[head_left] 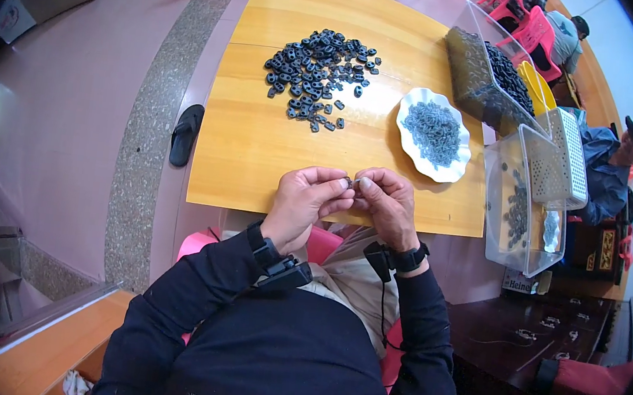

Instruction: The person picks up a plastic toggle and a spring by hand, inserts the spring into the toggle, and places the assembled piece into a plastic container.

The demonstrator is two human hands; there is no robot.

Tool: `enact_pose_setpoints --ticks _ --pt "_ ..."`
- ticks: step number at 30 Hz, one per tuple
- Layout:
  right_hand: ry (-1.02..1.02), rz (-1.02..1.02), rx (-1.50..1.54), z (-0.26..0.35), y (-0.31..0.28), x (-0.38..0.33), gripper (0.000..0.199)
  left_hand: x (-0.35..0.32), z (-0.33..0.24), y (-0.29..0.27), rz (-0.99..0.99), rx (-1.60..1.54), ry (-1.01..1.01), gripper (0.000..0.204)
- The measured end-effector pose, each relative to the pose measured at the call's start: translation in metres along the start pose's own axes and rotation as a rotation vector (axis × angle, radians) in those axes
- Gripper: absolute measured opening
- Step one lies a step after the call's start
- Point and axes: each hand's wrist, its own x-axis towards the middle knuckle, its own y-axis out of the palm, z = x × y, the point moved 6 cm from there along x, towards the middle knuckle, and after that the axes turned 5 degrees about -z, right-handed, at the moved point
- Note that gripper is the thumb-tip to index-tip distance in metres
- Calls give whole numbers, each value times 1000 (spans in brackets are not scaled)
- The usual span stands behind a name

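My left hand (305, 202) pinches a small black piece (350, 183) between thumb and fingertips, just above the near edge of the wooden table. Against it, my right hand (388, 202) is closed in a pinch too; whatever its fingertips hold is too small to make out. Farther up the table lies a loose pile of black two-hole pieces (315, 70), oval and resembling cord locks. Right of the pile stands a white wavy-rimmed plate (452, 172), heaped with tiny grey parts (432, 131) whose kind I cannot tell.
Beyond the plate, a clear bin (466, 82) holds many black pieces, with a yellow container (538, 88) beside it. A clear box (496, 210) with dark pieces and a white perforated basket (570, 160) stand at the table's right. A person (609, 168) sits farther right.
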Motion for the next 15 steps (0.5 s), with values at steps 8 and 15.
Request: enact_pose_setpoints --ticks 8,15 --pt "-38 3 28 0 1 1 14 0 0 0 -10 12 12 19" --pt "-40 -21 -29 1 3 -1 14 -1 0 0 -26 21 32 20"
